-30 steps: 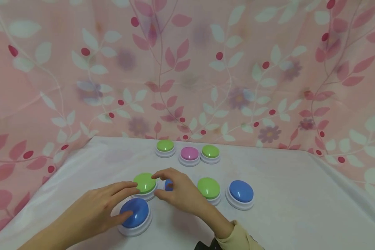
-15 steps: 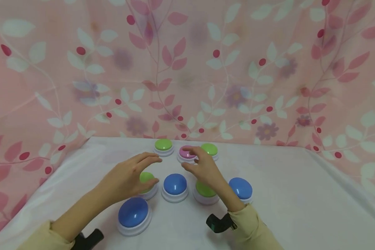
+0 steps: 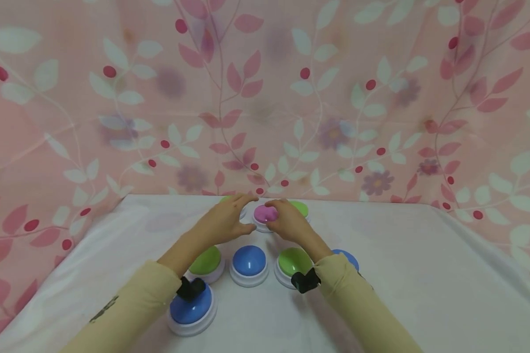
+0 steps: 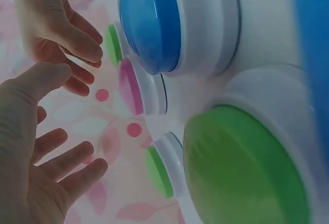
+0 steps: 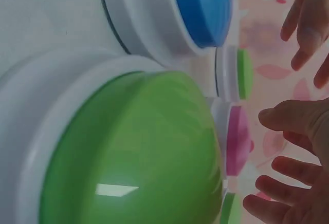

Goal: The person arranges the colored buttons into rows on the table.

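A pink push button (image 3: 260, 214) on a round white base stands in the back row, and both hands hover by it. My left hand (image 3: 223, 221) is just left of it, fingers spread and curved, holding nothing. On its right side, my right hand (image 3: 291, 224) overlaps the button in the head view; the right wrist view shows that hand's fingers apart from the pink button (image 5: 237, 141). Behind the hands, a green button (image 3: 300, 208) is partly covered, and another green button (image 4: 158, 172) is mostly hidden in the head view.
Nearer me stand a green button (image 3: 206, 261), a middle blue button (image 3: 249, 261) and another green button (image 3: 293, 261). One blue button (image 3: 346, 258) is partly behind the right sleeve; another (image 3: 192, 309) sits front left. White cloth covers the table (image 3: 424, 274). A floral curtain (image 3: 265, 122) hangs behind.
Both hands have moved forward from the nearer buttons to the pink one at the back. The middle blue button, covered a second ago, is now in full sight.
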A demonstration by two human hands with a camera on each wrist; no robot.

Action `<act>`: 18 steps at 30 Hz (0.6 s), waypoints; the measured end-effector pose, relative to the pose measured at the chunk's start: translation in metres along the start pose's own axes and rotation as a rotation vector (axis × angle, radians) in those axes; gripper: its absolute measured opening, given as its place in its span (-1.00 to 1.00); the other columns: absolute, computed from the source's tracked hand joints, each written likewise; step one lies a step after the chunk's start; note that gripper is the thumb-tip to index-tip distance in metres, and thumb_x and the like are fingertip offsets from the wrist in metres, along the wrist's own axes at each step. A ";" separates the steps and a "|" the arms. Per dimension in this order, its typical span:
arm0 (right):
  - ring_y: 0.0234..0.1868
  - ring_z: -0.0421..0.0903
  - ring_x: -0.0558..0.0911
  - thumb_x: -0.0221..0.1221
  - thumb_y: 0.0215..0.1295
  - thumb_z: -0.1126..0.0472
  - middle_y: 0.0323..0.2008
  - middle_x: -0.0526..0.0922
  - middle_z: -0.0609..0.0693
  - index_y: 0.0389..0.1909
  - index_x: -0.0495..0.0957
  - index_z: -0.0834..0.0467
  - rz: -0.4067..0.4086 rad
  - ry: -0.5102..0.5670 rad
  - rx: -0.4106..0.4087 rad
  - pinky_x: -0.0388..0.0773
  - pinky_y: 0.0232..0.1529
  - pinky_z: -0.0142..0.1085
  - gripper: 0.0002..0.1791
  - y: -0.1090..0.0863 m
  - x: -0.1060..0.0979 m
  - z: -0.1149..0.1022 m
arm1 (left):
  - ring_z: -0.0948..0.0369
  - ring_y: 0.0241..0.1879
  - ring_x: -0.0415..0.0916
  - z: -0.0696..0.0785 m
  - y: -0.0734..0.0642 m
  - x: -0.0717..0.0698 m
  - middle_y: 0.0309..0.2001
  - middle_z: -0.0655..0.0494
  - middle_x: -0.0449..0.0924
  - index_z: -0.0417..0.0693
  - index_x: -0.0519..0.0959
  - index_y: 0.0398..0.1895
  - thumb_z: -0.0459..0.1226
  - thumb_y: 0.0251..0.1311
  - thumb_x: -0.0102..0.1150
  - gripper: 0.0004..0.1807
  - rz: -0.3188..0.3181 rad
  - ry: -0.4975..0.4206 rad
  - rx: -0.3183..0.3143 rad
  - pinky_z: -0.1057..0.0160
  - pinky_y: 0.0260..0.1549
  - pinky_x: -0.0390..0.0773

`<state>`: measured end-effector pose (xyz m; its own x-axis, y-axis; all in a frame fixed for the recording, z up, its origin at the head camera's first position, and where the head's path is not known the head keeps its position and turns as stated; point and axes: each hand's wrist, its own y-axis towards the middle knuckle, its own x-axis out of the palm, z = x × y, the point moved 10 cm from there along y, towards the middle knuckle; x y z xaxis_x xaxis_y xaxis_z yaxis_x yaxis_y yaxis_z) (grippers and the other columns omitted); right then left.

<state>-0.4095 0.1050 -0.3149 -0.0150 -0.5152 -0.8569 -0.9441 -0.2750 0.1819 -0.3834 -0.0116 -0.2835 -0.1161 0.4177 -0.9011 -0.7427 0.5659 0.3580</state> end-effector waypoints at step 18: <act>0.09 0.13 0.58 0.28 0.22 0.29 0.07 0.60 0.23 0.21 0.49 0.30 -0.123 -0.156 -0.018 0.49 0.23 -0.06 -0.49 0.020 0.021 0.012 | -0.02 0.16 0.45 -0.049 0.053 0.077 0.23 -0.13 0.50 -0.15 0.35 0.38 -0.23 0.14 0.37 -0.27 -0.232 -0.225 -0.305 0.01 0.20 0.49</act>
<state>-0.4331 0.0984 -0.3354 0.0480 -0.3453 -0.9373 -0.9359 -0.3434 0.0786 -0.4642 0.0159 -0.3460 0.1984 0.4678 -0.8613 -0.8965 0.4417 0.0334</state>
